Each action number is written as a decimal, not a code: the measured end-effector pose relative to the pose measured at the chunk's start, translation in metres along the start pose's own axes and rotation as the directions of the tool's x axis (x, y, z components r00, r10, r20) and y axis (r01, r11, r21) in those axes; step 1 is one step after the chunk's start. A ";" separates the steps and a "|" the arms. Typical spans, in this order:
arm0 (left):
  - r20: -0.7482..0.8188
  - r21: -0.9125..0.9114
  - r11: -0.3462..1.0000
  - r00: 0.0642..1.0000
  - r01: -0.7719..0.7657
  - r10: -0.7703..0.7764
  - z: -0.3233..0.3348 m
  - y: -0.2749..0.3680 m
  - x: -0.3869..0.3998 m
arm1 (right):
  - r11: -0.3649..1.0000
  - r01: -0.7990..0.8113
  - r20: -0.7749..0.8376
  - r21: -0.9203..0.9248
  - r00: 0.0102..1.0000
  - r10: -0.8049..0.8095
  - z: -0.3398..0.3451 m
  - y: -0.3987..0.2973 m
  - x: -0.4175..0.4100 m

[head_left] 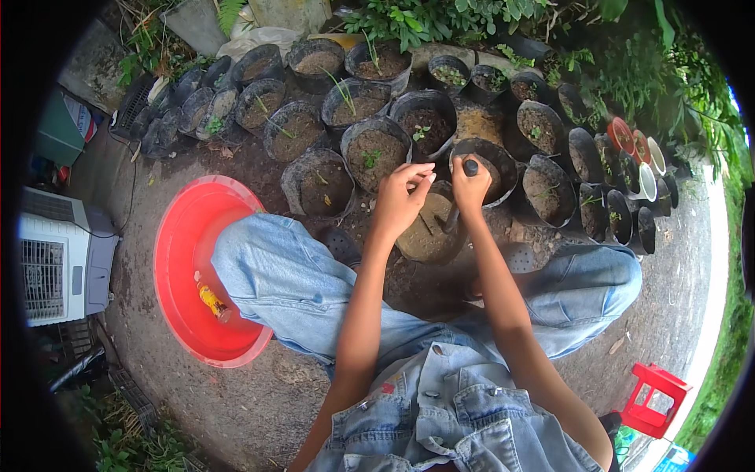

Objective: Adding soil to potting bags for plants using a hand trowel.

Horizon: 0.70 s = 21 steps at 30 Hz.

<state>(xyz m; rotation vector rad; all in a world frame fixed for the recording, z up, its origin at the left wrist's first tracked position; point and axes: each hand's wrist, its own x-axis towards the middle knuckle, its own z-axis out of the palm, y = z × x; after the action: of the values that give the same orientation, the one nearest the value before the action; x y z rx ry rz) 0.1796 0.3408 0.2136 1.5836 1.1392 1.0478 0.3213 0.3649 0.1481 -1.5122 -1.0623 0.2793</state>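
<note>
My left hand [404,197] is raised near the middle, fingers curled and thumb slightly apart, with nothing visible between them. Just beyond it is a black grow bag [348,162] of soil with a small green seedling [371,158]. In my right fist is the black handle [470,167] of a hand tool, and my right hand [472,187] stands in front of another soil-filled black grow bag [501,168]. Below both hands lies a round container of brown soil [427,242]. A dark curved piece [451,218] stands in it; whether it belongs to the tool is unclear.
A red plastic basin [177,318] holding a yellow-labelled bottle [212,302] is by my left knee. Several grow bags [295,133] with seedlings stand in rows ahead. A white air cooler [56,259] is at far left, a red plastic stool [652,401] at lower right.
</note>
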 end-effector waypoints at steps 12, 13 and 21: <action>0.051 -0.038 0.999 0.998 -0.035 0.037 0.018 -0.009 0.011 | 1.000 0.002 0.032 0.004 0.999 -0.002 0.006 0.005 -0.005; 0.051 -0.052 0.997 0.997 -0.058 0.061 0.020 -0.009 0.012 | 1.000 0.000 0.031 0.002 1.000 0.000 0.006 0.007 -0.006; 0.079 -0.075 0.990 0.989 -0.117 0.123 0.030 -0.008 0.020 | 0.996 0.030 0.075 0.080 0.997 -0.036 0.005 0.011 -0.012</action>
<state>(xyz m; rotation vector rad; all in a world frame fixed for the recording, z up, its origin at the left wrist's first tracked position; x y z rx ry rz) 0.2111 0.3555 0.2010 1.6406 0.9506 1.0778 0.3161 0.3607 0.1321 -1.4214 -1.1234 0.3545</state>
